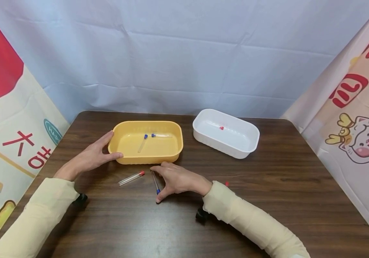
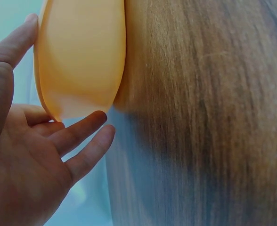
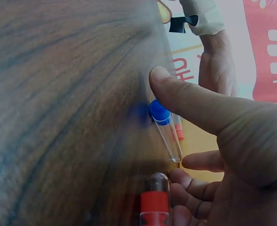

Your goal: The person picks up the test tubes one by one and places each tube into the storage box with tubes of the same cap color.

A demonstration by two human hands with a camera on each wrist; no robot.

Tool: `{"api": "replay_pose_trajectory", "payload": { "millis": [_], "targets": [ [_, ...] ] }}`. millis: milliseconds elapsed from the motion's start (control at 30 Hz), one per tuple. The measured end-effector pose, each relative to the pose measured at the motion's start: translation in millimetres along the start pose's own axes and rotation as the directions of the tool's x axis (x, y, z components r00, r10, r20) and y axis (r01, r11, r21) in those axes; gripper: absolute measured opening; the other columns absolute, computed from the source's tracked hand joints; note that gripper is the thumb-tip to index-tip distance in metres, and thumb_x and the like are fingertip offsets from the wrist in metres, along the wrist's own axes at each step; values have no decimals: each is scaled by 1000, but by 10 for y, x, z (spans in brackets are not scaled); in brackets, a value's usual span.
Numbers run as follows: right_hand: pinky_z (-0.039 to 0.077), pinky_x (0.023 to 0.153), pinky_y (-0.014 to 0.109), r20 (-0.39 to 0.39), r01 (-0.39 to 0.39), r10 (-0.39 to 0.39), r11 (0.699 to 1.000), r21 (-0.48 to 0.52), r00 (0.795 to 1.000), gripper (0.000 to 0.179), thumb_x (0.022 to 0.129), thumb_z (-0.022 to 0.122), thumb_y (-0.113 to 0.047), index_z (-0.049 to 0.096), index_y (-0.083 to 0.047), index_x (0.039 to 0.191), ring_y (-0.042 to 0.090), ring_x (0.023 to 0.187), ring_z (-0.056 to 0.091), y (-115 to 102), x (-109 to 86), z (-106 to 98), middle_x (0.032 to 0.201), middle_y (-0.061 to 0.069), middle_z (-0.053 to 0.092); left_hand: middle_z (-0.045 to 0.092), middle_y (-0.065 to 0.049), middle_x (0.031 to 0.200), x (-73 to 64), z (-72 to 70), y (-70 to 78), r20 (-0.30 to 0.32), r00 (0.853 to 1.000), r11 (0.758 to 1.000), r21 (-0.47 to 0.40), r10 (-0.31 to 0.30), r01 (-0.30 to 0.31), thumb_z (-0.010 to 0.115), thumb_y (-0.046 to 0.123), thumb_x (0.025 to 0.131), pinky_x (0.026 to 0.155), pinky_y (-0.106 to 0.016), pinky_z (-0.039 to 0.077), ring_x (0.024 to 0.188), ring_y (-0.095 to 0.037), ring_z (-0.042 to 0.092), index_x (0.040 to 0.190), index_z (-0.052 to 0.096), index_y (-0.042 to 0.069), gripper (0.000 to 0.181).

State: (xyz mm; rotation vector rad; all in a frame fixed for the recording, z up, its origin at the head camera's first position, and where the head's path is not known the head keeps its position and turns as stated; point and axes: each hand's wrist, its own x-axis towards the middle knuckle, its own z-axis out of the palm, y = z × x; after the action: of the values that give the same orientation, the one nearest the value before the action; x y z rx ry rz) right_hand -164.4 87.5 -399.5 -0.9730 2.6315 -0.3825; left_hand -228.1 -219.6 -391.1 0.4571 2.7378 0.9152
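My left hand rests against the left end of a yellow plastic basin, thumb at the front rim and fingers around the end. In the left wrist view its fingers are loosely spread along the basin's wall. Two blue-capped test tubes lie inside. My right hand spans a blue-capped test tube on the table in front of the basin. Its thumb is beside the blue cap, and its index fingertip is right at the clear end. Left of it lies a red-capped test tube.
A white plastic basin stands at the back right with a red-capped test tube inside. Another red cap shows past my right sleeve, the rest hidden by the arm. A pale cloth hangs behind the wooden table.
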Motion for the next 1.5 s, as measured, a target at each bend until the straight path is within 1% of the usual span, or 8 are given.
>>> {"api": "replay_pose_trajectory", "payload": {
  "millis": [200,500,867,1033,1133,1300,1367,1500],
  "targets": [
    [40,76,20,1,10,-10,999,-32,1000,103,60,79,-59,38,-12,142,8,89,42,-10,11,5,104,-5,46,4,-6,155,-2,8,-9,-1,1000,1000,-8,-1,1,61,64,77,105,-59,15,139,-32,9,151,2,19,105],
    [40,74,20,-8,13,-13,998,-57,1000,100,61,79,-58,40,-12,140,8,86,42,-4,27,21,102,-5,46,2,-4,156,-5,2,-13,14,1000,1000,-12,-9,9,59,67,76,104,-60,15,139,-32,9,151,0,20,106],
    [39,69,19,-21,34,-36,997,-73,999,90,60,80,-56,49,-9,130,9,85,42,-15,20,20,98,-4,45,4,-4,155,2,9,-27,7,1000,1000,-1,14,-14,58,67,77,105,-58,16,139,-31,10,151,2,18,105],
    [39,72,19,-26,49,-51,997,-65,998,91,58,81,-57,51,-6,128,9,85,42,-30,13,25,97,-4,45,4,-5,155,-2,10,-25,9,1000,1000,-7,10,-10,58,67,77,105,-59,16,139,-31,10,151,2,18,105],
    [39,74,19,-28,70,-71,997,-43,997,91,59,81,-57,51,-5,127,9,87,42,-46,4,26,98,-4,46,4,-5,155,2,11,-24,8,1000,1000,-7,11,-11,59,67,76,105,-58,16,139,-31,10,151,2,18,106],
    [40,74,18,-34,131,-129,990,49,991,86,62,81,-54,50,-6,126,8,89,43,-66,-44,39,101,-5,47,3,-4,155,3,3,-10,9,1000,1000,-4,12,-12,59,66,77,105,-58,16,139,-31,9,151,2,17,106],
    [40,74,17,-49,171,-167,982,79,985,85,63,80,-53,49,-6,126,7,90,43,-72,-69,43,102,-6,46,2,-4,155,1,-3,-1,9,1000,1000,-8,8,-8,59,65,78,105,-58,16,139,-31,8,151,1,17,105],
    [40,74,15,-102,261,-251,960,102,963,86,64,79,-53,47,-5,128,7,91,42,-109,-126,14,103,-6,46,3,-4,156,-3,-12,10,5,1000,1000,-15,1,-1,61,61,80,105,-58,15,140,-30,8,151,1,18,102]
  ]
}}
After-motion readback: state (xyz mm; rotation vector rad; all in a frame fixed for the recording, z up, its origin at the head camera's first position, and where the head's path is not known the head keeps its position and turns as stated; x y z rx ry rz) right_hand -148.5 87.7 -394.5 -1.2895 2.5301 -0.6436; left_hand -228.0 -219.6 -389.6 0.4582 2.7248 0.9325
